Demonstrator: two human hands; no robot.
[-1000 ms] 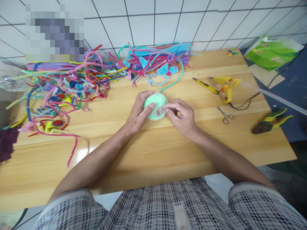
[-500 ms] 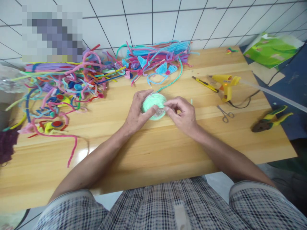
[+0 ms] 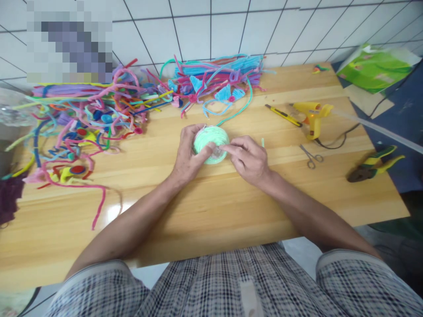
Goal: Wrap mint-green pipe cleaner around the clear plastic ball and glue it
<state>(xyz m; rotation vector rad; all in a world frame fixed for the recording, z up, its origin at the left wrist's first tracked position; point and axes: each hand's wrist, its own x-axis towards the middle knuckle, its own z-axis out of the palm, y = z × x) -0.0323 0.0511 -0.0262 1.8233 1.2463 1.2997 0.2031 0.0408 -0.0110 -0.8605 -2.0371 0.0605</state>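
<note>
A round mint-green ball, which looks wrapped in fuzzy pipe cleaner, sits at the middle of the table between my hands. My left hand grips its left side, with the thumb across the front. A greyish, partly bare patch shows beside that thumb. My right hand reaches in from the right, its index finger pointing onto the patch and the other fingers curled. Whether anything is pinched there is too small to tell. A green pipe cleaner runs from behind the ball toward the back pile.
Tangled colourful pipe cleaners cover the back left, with a blue and pink bundle by the wall. To the right lie a yellow utility knife, a yellow glue gun with a cord, scissors and pliers.
My right index finger has straightened from a pinch at the ball's edge and now presses on the front patch. The ball and my left hand have shifted slightly left.
</note>
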